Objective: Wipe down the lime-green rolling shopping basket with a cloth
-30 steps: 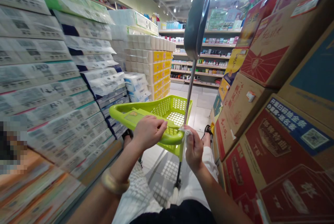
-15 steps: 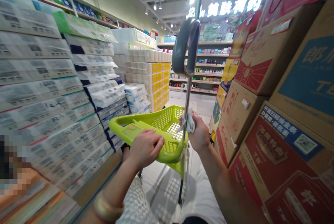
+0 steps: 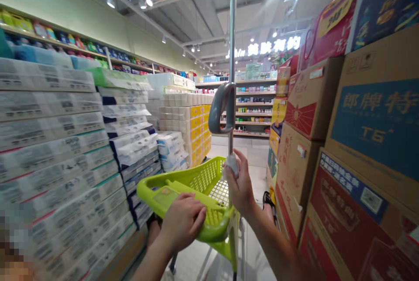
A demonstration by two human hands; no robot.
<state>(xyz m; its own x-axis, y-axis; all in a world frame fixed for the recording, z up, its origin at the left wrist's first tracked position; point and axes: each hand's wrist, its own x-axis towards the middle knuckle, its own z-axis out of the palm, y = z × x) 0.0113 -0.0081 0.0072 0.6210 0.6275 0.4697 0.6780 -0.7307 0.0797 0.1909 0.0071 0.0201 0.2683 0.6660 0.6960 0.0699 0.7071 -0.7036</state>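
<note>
A lime-green plastic shopping basket stands low in front of me in a store aisle. My left hand grips its near rim, fingers curled over the edge. A thin metal pole rises from the basket's right side, with a grey handle on it. My right hand is closed round a small white cloth, pressed against the pole just below the grey handle.
Stacked packs of tissue and toilet paper wall the left side. Cardboard cartons in red, brown and blue pile up close on the right. Shelves of goods stand at the aisle's far end. A sandalled foot shows below my right hand.
My right hand has slid the white cloth up the pole, from beside the basket rim to just under the grey handle. The view has tilted upward. My left hand has stayed on the rim.
</note>
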